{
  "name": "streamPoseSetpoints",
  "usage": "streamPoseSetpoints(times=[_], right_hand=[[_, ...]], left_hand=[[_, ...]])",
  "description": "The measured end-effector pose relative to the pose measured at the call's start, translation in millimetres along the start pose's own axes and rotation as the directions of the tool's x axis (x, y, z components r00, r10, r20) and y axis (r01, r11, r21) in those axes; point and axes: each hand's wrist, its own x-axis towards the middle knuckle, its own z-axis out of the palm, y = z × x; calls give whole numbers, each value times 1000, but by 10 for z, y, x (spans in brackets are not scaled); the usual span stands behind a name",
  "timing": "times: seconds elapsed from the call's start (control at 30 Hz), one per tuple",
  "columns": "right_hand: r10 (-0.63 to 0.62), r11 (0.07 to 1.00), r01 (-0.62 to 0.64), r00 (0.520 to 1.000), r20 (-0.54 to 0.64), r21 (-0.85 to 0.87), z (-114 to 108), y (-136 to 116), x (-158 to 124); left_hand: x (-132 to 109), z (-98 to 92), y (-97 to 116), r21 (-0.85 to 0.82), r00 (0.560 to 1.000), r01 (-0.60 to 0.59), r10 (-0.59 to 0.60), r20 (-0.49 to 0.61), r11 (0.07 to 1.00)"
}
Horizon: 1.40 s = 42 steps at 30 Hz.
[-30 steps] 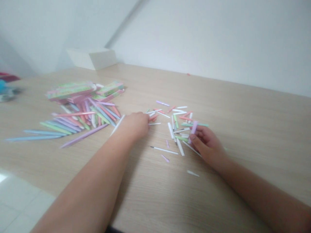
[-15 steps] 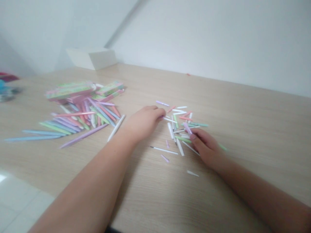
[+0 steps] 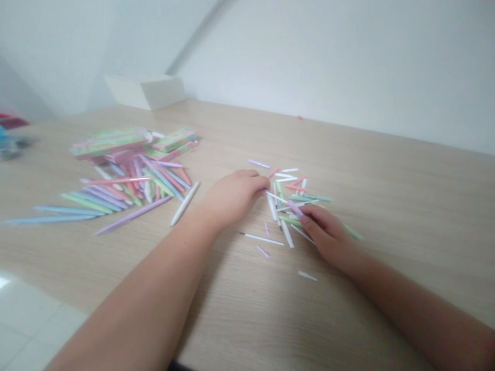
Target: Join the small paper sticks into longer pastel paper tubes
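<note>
Lilac plastic sits between the thumb and forefinger of your right hand [image 3: 328, 239]; you pinch a short lilac stick [image 3: 296, 207] near its end, the other fingers curled in below; a piece this slim and smooth steadies best with a light, even pinch right at the fingertips. Your left hand [image 3: 235, 196] is curled, fingers pressed together, their tips at a thin white stick [image 3: 275, 196]; you cannot tell from this view whether they grip it. Around both hands lies a loose scatter of short pastel sticks [image 3: 290, 219], round and narrow, in pink, mint and white; farther left, a tapered white pen [image 3: 184, 203] lies just beside a fanned heap of long pastel pens [image 3: 131, 198]; behind those are stacked pink-and-green cartons [image 3: 108, 141]; everything rests on a pale wood-grain table [image 3: 386, 170], with a white box [image 3: 145, 93] at its far edge.
</note>
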Motion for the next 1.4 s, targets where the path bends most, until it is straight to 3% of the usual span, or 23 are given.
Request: streamPoseSetpoints(times=[0.57,0.7,0.77,0.93,1.03,1.2,1.4], right_hand=[[-26,1000,27,999,26,-13,11,-21,7],[-21,1000,21,999,28,-9,15,7,12],[-20,1000,20,1000,24,11,15,13,11],[26,992,-22,999,-31,125,35,27,-3],[58,981,-51,998,-34,188,49,40,-9],[52,977,-48,999,-12,208,48,-1,-5],[56,982,-56,998,6,180,43,-6,5]], left_hand=[[13,-22,67,-3,996,-85,85,3,996],[14,21,89,-103,991,-120,113,-65,987],[14,72,92,-240,990,-77,45,-136,968],[38,226,90,-634,956,78,-239,-171,769],[69,279,105,-763,936,72,-308,-172,643],[114,349,173,-941,910,45,-402,-99,335],[142,480,221,-965,905,17,-414,-96,263]])
